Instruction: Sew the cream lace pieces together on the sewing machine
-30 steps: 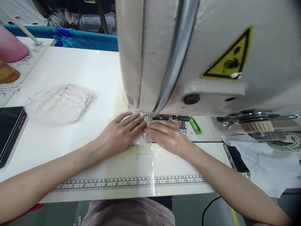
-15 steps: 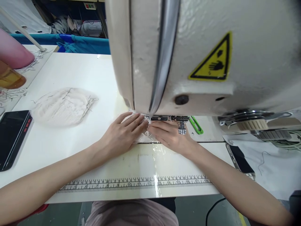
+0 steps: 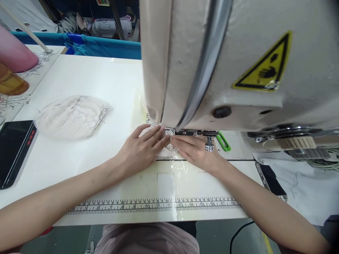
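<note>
A small piece of white lace fabric lies on the machine bed, partly hidden under my fingers. My left hand rests on its left side, fingers stretched out flat with the tips near the needle area. From the right, my right hand reaches in low, its fingers stretched out and touching the fabric's right edge. Just above both hands is the head of the sewing machine, which hides the needle. A metal attachment with a knurled screw sits over the right hand.
Left on the table are a pale fabric piece with loose threads and a black device. Green thread snips lie behind my right hand. A phone rests beside white cloth. A ruler strip runs along the front edge.
The view has shifted slightly, so the machine head appears farther right. Both hands stay at the fabric in nearly the same pose, with a little more lace showing between them.
</note>
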`<control>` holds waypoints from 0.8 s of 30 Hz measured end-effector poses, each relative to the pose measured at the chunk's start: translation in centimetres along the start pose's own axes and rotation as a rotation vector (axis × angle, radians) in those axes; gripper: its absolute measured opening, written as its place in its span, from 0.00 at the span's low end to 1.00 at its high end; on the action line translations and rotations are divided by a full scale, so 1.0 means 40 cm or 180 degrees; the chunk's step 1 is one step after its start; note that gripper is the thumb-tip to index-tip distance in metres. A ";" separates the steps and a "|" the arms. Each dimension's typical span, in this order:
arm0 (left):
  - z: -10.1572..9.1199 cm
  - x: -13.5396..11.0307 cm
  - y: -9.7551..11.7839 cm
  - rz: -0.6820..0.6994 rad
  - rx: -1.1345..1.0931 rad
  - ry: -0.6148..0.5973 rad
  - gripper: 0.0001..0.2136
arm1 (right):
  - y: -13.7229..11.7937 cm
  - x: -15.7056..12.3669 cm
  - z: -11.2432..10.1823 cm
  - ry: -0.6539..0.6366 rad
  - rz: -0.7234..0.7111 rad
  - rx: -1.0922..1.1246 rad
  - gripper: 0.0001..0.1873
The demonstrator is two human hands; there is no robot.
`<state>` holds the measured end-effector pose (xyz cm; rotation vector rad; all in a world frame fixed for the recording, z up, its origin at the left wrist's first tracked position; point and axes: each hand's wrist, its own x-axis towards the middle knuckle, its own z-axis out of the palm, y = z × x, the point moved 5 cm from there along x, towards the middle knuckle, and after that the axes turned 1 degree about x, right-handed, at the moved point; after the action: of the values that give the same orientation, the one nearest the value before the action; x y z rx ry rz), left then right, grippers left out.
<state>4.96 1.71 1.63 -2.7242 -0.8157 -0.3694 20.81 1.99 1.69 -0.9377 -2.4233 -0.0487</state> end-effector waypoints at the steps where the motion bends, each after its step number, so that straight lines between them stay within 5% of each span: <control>1: -0.002 -0.003 0.001 0.0067 -0.0023 0.0064 0.19 | 0.000 -0.002 0.004 0.0047 -0.0030 0.0006 0.10; 9: -0.002 -0.021 -0.027 0.0377 -0.0393 0.0160 0.18 | -0.033 -0.006 0.031 -0.0137 -0.0300 -0.0560 0.16; 24: 0.000 -0.018 -0.059 0.0283 -0.0551 0.0234 0.18 | -0.076 0.021 0.026 0.0085 -0.0525 -0.0991 0.07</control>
<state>3.05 3.25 1.84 -2.8745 -0.6693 -0.5408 17.88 0.43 1.69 -0.8566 -2.5066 -0.5075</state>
